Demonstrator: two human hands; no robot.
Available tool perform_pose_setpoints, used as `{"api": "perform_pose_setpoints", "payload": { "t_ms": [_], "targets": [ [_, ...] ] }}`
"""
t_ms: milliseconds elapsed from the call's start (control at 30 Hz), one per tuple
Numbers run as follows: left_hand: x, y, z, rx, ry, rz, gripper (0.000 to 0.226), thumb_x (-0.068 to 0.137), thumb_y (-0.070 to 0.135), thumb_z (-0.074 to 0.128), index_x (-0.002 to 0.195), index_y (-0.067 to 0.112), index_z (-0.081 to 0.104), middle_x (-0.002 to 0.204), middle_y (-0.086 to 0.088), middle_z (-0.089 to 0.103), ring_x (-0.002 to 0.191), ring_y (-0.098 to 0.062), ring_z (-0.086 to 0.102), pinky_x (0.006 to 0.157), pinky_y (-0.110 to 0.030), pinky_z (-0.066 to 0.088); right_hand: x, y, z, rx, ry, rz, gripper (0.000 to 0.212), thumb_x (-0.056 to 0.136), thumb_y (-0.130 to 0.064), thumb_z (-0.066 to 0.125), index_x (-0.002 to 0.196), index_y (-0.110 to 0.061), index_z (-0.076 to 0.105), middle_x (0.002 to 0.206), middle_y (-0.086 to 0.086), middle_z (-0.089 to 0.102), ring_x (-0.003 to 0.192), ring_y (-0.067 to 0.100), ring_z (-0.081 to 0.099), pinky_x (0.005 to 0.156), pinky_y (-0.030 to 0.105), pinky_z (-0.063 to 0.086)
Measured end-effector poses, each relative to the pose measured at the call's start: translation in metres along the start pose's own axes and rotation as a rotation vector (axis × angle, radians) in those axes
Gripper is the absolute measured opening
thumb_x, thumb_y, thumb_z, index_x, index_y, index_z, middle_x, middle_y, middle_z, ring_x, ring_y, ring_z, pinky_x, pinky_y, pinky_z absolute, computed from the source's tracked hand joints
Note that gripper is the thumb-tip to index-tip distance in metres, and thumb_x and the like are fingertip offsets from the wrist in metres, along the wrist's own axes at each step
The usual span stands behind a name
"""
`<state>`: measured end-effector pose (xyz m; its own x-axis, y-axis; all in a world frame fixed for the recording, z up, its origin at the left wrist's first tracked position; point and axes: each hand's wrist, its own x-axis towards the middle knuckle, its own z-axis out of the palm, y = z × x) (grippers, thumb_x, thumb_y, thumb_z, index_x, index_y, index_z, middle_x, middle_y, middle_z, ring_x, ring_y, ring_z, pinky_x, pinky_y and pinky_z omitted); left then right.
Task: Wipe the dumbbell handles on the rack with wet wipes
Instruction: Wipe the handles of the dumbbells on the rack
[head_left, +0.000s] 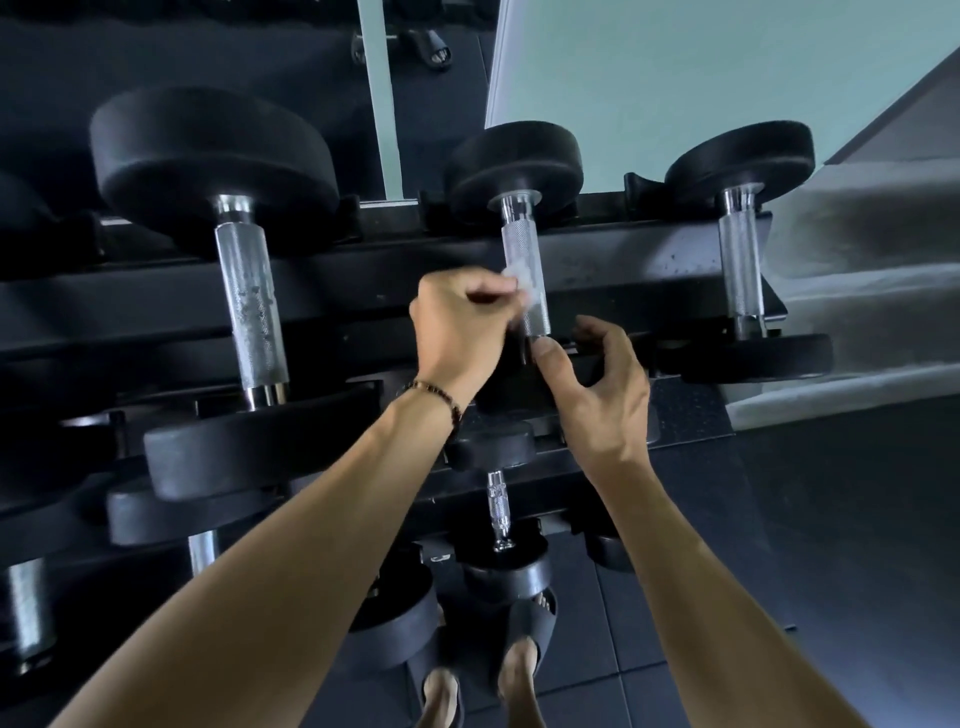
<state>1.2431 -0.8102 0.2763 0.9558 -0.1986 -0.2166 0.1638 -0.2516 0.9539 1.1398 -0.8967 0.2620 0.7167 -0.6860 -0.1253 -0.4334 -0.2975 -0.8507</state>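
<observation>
A black dumbbell rack (363, 270) stands on a dark tiled floor (649, 649), with a pale green wall (701, 78) behind it. On the top shelf, from left to right, lie a big dumbbell (249, 306), a middle dumbbell (524, 270) and a small right dumbbell (740, 270). Each has black round ends and a shiny rough metal handle. More dumbbells sit on the lower shelves.

The left hand (462, 338) has its fingers curled around a white wet wipe (517, 275) and presses it on the left side of the middle dumbbell's handle. A bead bracelet (441, 400) is on that wrist. The right hand (597, 384) is half open, fingers bent loosely, its thumb touching the near end of the same handle. Both arms reach up and forward from the near edge. Two feet in black sandals (524, 639) stand on the floor below.
</observation>
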Motion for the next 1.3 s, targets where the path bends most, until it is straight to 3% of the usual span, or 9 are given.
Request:
{"api": "perform_pose_setpoints", "payload": {
  "t_ms": [167,300,400,500,633,800,1000,1167,1300],
  "targets": [
    [0.014,0.011,0.003,0.051,0.036,0.128,0.009,0.077,0.013,0.083,0.085,0.014,0.079,0.076,0.014,0.072,0.074,0.000,0.070,0.074,-0.010,0.051,0.002,0.002,-0.001,0.023,-0.006,-0.002,0.073,0.067,-0.073,0.052,0.122,-0.025,0.058,0.114,-0.008,0.062,0.108,0.007,0.056,0.085,0.010,0.038],
    [0.047,0.023,0.017,0.061,0.213,0.263,0.006,0.077,0.012,0.079,0.079,0.017,0.080,0.076,0.010,0.074,0.076,-0.003,0.069,0.077,-0.016,0.052,0.003,0.004,0.002,0.006,0.008,-0.022,0.075,0.067,-0.073,0.051,0.122,-0.023,0.059,0.114,-0.008,0.063,0.106,0.006,0.055,0.086,0.013,0.038],
    [0.020,0.007,0.020,0.308,0.139,0.446,0.021,0.075,0.001,0.071,0.070,0.020,0.077,0.071,0.018,0.061,0.076,-0.015,0.062,0.068,-0.005,0.038,0.003,0.005,0.001,0.020,0.007,-0.022,0.072,0.068,-0.072,0.053,0.121,-0.023,0.059,0.112,-0.009,0.063,0.105,0.006,0.057,0.087,0.014,0.042],
    [0.016,0.005,0.017,0.365,0.097,0.503,0.024,0.076,-0.001,0.071,0.073,0.021,0.078,0.080,0.011,0.060,0.081,-0.018,0.059,0.069,-0.008,0.039,0.002,0.005,0.000,0.007,-0.004,-0.021,0.072,0.068,-0.073,0.052,0.121,-0.025,0.058,0.113,-0.009,0.063,0.108,0.008,0.058,0.093,0.025,0.046],
    [0.046,0.020,0.023,0.296,0.239,0.399,0.018,0.079,0.005,0.072,0.084,0.021,0.080,0.091,0.000,0.070,0.085,-0.014,0.063,0.078,-0.020,0.048,0.001,0.005,0.001,-0.007,0.002,-0.036,0.074,0.067,-0.074,0.051,0.122,-0.024,0.058,0.113,-0.010,0.062,0.109,0.010,0.057,0.094,0.030,0.046],
    [0.008,0.004,0.010,0.179,0.106,0.268,0.010,0.081,0.010,0.077,0.085,0.018,0.079,0.087,0.005,0.072,0.082,-0.009,0.068,0.080,-0.014,0.051,0.003,0.006,-0.002,0.013,-0.011,-0.027,0.072,0.068,-0.073,0.052,0.122,-0.026,0.058,0.113,-0.009,0.063,0.109,0.009,0.058,0.097,0.034,0.048],
    [0.043,0.029,0.022,-0.130,0.257,-0.035,0.024,0.078,0.017,0.081,0.059,0.027,0.071,0.053,0.017,0.064,0.063,-0.002,0.061,0.080,-0.028,0.058,0.006,0.010,-0.001,0.023,-0.009,-0.032,0.074,0.068,-0.074,0.051,0.121,-0.024,0.060,0.111,-0.010,0.064,0.108,0.009,0.058,0.091,0.025,0.046],
    [0.018,0.009,0.013,-0.135,0.079,-0.141,0.019,0.078,0.021,0.083,0.065,0.031,0.073,0.068,0.010,0.073,0.074,-0.007,0.072,0.081,-0.029,0.060,0.008,0.010,-0.005,0.078,-0.022,-0.016,0.069,0.069,-0.070,0.055,0.118,-0.022,0.061,0.103,-0.012,0.066,0.100,0.004,0.061,0.091,0.028,0.050],
    [0.053,0.022,0.023,-0.282,0.246,-0.210,0.018,0.077,0.016,0.083,0.064,0.024,0.073,0.072,0.005,0.074,0.082,-0.016,0.073,0.081,-0.038,0.061,0.008,0.012,-0.004,0.059,-0.031,-0.033,0.070,0.070,-0.072,0.053,0.120,-0.023,0.060,0.108,-0.009,0.066,0.105,0.009,0.061,0.093,0.032,0.050]
  ]
}}
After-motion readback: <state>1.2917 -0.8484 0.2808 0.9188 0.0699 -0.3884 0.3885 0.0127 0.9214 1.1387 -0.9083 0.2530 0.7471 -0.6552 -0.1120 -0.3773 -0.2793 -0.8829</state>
